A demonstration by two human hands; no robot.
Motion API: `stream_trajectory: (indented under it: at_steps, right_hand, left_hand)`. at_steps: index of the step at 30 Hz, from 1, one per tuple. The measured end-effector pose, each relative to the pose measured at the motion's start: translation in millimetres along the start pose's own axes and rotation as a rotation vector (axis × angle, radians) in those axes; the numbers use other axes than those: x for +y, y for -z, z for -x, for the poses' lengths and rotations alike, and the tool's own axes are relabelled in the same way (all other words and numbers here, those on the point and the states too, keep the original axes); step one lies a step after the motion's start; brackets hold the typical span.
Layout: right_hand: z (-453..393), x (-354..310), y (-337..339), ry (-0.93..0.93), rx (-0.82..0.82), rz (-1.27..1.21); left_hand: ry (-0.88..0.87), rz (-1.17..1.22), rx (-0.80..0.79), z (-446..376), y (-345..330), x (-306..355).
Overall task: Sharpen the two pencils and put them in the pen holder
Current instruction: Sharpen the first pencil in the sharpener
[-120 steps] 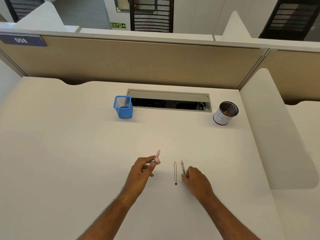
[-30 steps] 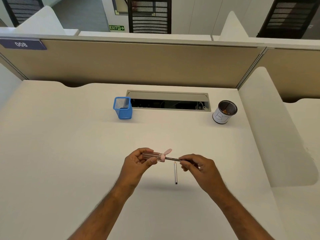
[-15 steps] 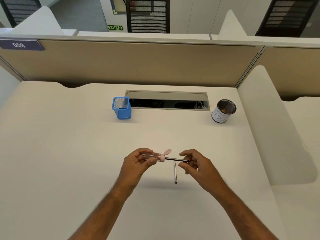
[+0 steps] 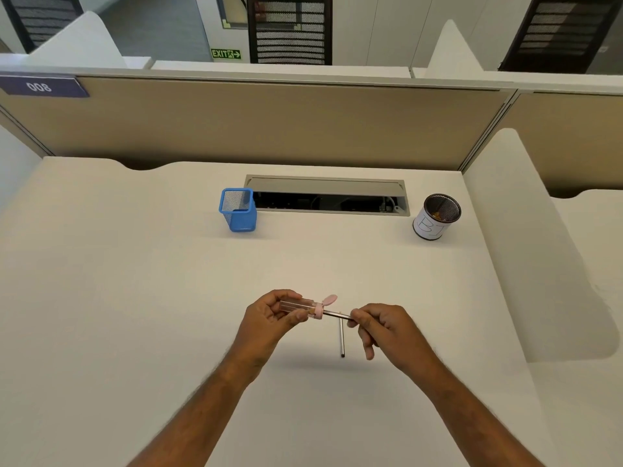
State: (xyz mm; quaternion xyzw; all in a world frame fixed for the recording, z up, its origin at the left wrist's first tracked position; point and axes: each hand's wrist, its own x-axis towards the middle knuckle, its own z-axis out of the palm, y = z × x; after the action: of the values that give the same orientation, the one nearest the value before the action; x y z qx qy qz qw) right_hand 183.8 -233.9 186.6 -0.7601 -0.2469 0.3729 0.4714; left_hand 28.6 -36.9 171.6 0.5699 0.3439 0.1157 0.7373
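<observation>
My left hand [image 4: 269, 318] grips a pink sharpener with a clear barrel [image 4: 305, 306], held above the desk. My right hand [image 4: 384, 332] pinches a dark pencil [image 4: 337, 314] whose tip is pushed into the sharpener's pink end. A second pencil [image 4: 342, 340] lies flat on the desk just below the two hands, pointing away from me. A blue mesh pen holder [image 4: 238, 210] stands upright at the back, left of centre.
A round black mesh cup with a white paper label [image 4: 435, 217] stands at the back right. An open cable tray [image 4: 328, 197] is sunk into the desk between the two holders. Beige partition walls close the back, and a white divider [image 4: 526, 251] bounds the right.
Four seconds ago both pencils lay on the desk; my right hand picked one up and pushed it into the sharpener. Over the last second my right fingers shifted on the pencil.
</observation>
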Motion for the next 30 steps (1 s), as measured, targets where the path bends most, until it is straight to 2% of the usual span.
stream_trajectory:
  at_steps: [7, 13, 16, 19, 25, 30]
  right_hand:
    - [7.5, 6.7, 2.4, 0.061, -0.042, 0.096]
    - [14.5, 6.7, -1.6, 0.135, 0.097, 0.177]
    - [14.1, 6.0, -3.1, 0.165, 0.116, 0.187]
    - [9.5, 4.9, -4.0, 0.176, 0.101, 0.119]
    - [1.2, 1.7, -5.3, 0.017, -0.005, 0.005]
    - [3.5, 6.5, -3.4, 0.09, -0.045, 0.031]
  left_hand:
    - [0.004, -0.008, 0.041, 3.1, -0.4, -3.4]
    - [-0.001, 0.005, 0.037, 1.8, -4.2, -0.8]
    - [-0.005, 0.014, 0.03, 1.2, -3.7, -0.1]
    - [-0.006, 0.02, 0.011, 0.4, -1.3, -0.6]
    - [0.001, -0.013, -0.014, 0.1, 2.4, -1.9]
    - [-0.003, -0.014, 0.038, 0.0, 3.8, -1.1]
